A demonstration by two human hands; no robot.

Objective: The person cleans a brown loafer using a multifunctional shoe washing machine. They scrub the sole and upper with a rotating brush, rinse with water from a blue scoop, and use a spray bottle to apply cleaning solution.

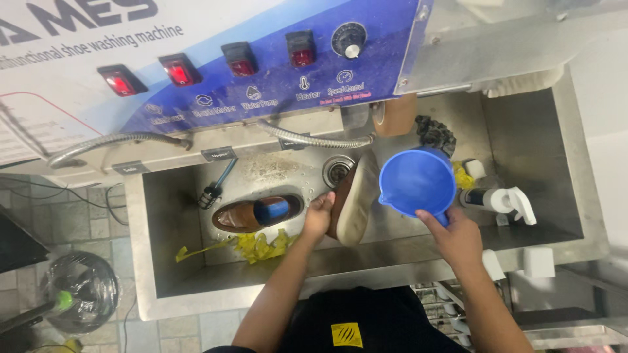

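My left hand grips a brown shoe turned on its side in the steel sink, its pale sole facing right, close to the drain. My right hand holds a blue plastic jug by its handle, above the sink just right of that shoe. A second brown shoe with a blue insole lies upright on the sink floor to the left.
Yellow crumpled material lies at the sink's front. A white spray bottle, a dark cloth and a round brush sit at the right. A blue control panel with red switches and metal hoses runs behind.
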